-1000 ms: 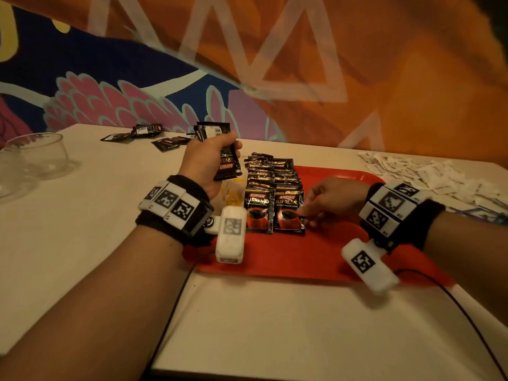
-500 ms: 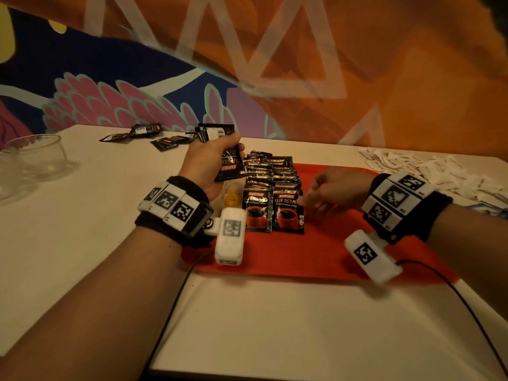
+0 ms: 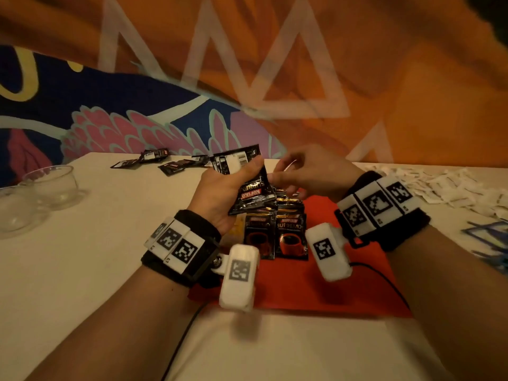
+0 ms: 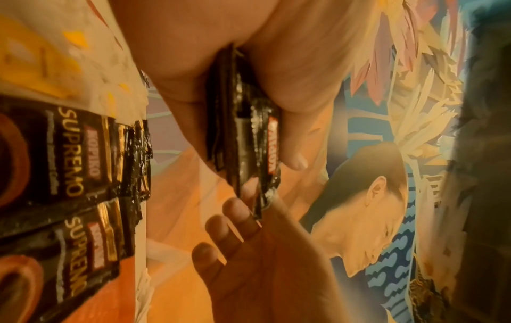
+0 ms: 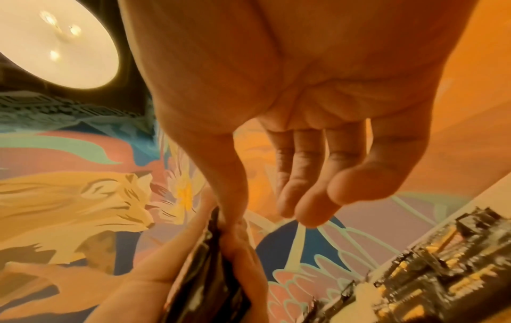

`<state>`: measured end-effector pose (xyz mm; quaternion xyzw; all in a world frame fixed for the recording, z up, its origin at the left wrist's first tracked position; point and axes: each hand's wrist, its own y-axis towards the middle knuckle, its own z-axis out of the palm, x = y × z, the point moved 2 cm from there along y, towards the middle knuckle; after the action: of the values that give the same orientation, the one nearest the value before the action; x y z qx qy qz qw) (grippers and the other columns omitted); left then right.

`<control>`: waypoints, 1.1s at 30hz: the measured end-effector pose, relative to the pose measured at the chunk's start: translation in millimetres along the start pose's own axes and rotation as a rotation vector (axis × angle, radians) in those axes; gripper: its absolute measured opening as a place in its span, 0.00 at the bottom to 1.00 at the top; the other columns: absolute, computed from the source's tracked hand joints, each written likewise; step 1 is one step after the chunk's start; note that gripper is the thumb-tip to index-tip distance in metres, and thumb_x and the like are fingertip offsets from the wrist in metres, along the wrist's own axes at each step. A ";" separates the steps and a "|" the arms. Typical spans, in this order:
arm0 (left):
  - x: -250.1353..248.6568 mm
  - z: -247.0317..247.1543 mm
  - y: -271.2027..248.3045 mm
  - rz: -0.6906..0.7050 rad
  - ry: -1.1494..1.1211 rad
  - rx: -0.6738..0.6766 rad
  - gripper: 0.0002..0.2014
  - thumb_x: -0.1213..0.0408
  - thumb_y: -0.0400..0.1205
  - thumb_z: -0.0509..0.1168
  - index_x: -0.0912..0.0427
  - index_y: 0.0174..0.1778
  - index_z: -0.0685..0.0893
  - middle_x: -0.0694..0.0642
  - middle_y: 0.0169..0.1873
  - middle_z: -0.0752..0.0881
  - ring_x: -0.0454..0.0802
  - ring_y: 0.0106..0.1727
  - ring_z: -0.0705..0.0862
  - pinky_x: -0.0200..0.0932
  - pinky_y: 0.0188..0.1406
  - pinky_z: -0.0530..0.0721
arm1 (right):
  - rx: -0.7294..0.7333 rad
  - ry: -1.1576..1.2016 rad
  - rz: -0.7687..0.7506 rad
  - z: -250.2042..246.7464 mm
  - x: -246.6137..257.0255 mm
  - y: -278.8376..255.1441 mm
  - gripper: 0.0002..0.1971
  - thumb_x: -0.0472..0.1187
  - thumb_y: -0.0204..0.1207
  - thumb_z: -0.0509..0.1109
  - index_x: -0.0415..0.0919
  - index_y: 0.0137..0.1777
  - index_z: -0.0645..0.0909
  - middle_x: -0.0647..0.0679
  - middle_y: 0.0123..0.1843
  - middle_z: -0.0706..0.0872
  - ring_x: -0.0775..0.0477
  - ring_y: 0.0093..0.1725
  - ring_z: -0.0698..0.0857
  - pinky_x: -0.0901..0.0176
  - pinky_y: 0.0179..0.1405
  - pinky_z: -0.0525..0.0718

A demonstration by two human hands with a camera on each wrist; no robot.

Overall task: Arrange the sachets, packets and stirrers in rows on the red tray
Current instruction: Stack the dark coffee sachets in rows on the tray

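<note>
Holding a stack of black coffee sachets [image 3: 248, 185] in my left hand [image 3: 222, 193], raised above the far left part of the red tray [image 3: 297, 287]; thumb on one face and the other fingers [image 4: 293, 157] curled round the back, so the stack is gripped firmly. My right hand [image 3: 310, 171] meets it from the right: thumb and forefinger pinch the edge of the nearest sachet in the stack, while the remaining fingers [image 5: 304, 196] hang loosely bent and hold nothing. On the tray, two rows of the same black sachets [image 3: 277, 229] lie overlapped like shingles, running away from me, the nearest pair showing a coffee cup print and "SUPREMO". Something yellow and pale [image 3: 233, 232] sits just left of those rows, mostly hidden behind my left wrist; I cannot tell what it is. A few loose black sachets [image 3: 165, 160] lie on the white surface [image 3: 96, 257] near the far edge, well apart from the tray. A heap of small white packets [image 3: 445, 185] lies on the surface to the right of the tray. Two clear glass bowls [image 3: 38, 193] stand at the left edge of the surface. Head view is slightly blurred around both hands.
</note>
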<state>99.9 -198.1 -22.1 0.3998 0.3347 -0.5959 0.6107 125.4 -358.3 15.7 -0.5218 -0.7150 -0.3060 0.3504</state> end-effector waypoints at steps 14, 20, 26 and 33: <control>4.0 17.9 -11.1 -0.004 -0.050 0.099 0.26 0.55 0.75 0.68 0.73 0.60 0.83 0.70 0.50 0.89 0.62 0.44 0.91 0.51 0.37 0.90 | -0.053 0.167 -0.143 2.3 2.8 -16.2 0.16 0.34 0.68 0.83 0.39 0.50 0.78 0.45 0.36 0.90 0.49 0.33 0.88 0.54 0.35 0.84; 6.3 15.5 -4.8 -0.057 -0.035 0.121 0.35 0.38 0.77 0.59 0.65 0.66 0.83 0.68 0.57 0.90 0.63 0.54 0.91 0.52 0.44 0.90 | -0.087 0.196 -0.142 1.1 -0.5 -12.4 0.09 0.31 0.73 0.78 0.44 0.45 0.82 0.49 0.36 0.89 0.54 0.29 0.86 0.59 0.33 0.81; 1.5 -2.3 6.7 -0.152 -0.135 0.000 0.26 0.34 0.76 0.65 0.58 0.47 0.79 0.53 0.30 0.76 0.47 0.29 0.78 0.41 0.30 0.81 | -0.429 0.058 -0.517 -7.7 1.8 -11.7 0.10 0.33 0.75 0.76 0.50 0.46 0.90 0.55 0.42 0.91 0.52 0.41 0.89 0.58 0.42 0.88; 1.5 -11.9 8.2 0.032 -0.042 -0.043 0.19 0.65 0.73 0.72 0.61 0.61 0.86 0.63 0.52 0.90 0.57 0.47 0.91 0.52 0.41 0.89 | -0.407 -0.213 -0.700 13.2 -1.2 -10.5 0.11 0.27 0.71 0.75 0.45 0.43 0.92 0.53 0.45 0.91 0.59 0.45 0.88 0.69 0.50 0.86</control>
<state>109.0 -188.5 -28.1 0.3791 0.3280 -0.5872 0.6355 113.1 -351.1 6.5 -0.3344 -0.8064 -0.4861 0.0392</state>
